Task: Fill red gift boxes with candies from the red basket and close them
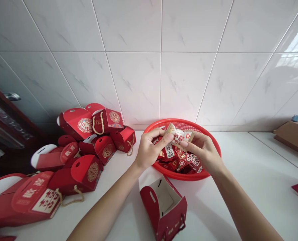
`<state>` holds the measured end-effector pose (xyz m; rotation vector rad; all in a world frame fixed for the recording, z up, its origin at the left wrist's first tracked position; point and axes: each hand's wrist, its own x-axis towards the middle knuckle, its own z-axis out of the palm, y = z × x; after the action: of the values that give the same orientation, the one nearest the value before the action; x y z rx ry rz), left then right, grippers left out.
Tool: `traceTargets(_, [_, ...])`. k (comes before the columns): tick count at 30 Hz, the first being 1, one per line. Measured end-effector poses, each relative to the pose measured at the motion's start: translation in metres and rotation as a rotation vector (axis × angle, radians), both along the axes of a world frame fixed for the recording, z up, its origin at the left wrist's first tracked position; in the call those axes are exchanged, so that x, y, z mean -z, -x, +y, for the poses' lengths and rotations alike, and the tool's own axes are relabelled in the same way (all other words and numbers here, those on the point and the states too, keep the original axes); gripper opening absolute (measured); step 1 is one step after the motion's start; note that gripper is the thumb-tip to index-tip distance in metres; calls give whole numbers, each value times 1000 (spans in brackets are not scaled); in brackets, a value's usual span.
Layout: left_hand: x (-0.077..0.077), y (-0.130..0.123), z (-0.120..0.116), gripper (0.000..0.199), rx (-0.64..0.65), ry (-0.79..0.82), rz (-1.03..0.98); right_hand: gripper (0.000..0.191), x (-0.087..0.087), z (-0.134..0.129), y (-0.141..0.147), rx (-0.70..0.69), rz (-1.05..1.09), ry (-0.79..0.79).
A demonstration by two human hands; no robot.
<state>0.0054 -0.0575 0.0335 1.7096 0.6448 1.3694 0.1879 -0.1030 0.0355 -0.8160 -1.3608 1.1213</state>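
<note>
My left fingers [152, 147] and right fingers [198, 144] are nearly closed, pinching a crinkled cream wrapper [179, 136] with red characters and gold ends. Below them: a round-rimmed red plastic basket [215, 147] of glossy red packets [182, 160]; nearer me, an open maroon card box [164, 206].

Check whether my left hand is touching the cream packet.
Touching. The head view shows the left hand with its thumb laid over the left end of the cream packet, no gap between them.
</note>
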Motion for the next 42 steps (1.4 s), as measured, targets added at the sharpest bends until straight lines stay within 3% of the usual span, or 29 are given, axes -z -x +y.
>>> traceTargets(6, [-1,-1,-1,22,6,50,-19,30,0,1,0,57,0,-17])
traceTargets(12, [2,0,2,35,49,132,-41,22,4,3,0,129,-78,-116])
traceTargets(14, [4,0,4,38,48,188,-76,13,6,3,0,297,-156,-274])
traceTargets(16, [5,0,5,31,20,228,-104,10,9,4,1,548,-294,-565])
traceTargets(18, [5,0,5,20,8,262,-123,21,12,5,1,759,-474,-880])
traceTargets(20, [4,-1,4,12,31,300,-135,36,15,6,1,865,-625,-1085])
traceTargets(25, [-2,0,4,12,20,287,-139,61,18,8,1,923,-723,-1210])
traceTargets(32, [-4,1,4,9,23,207,-161,51,22,14,4,962,-718,-1272])
traceTargets(34, [-3,1,4,7,23,208,-160,43,22,13,6,938,-666,-1240])
traceTargets(36, [-2,1,5,6,32,241,-174,31,21,11,8,839,-521,-1061])
traceTargets(39, [-1,2,8,8,40,290,-200,6,14,5,10,574,-148,-531])
traceTargets(42, [1,2,9,11,34,302,-218,14,5,1,11,304,167,-94])
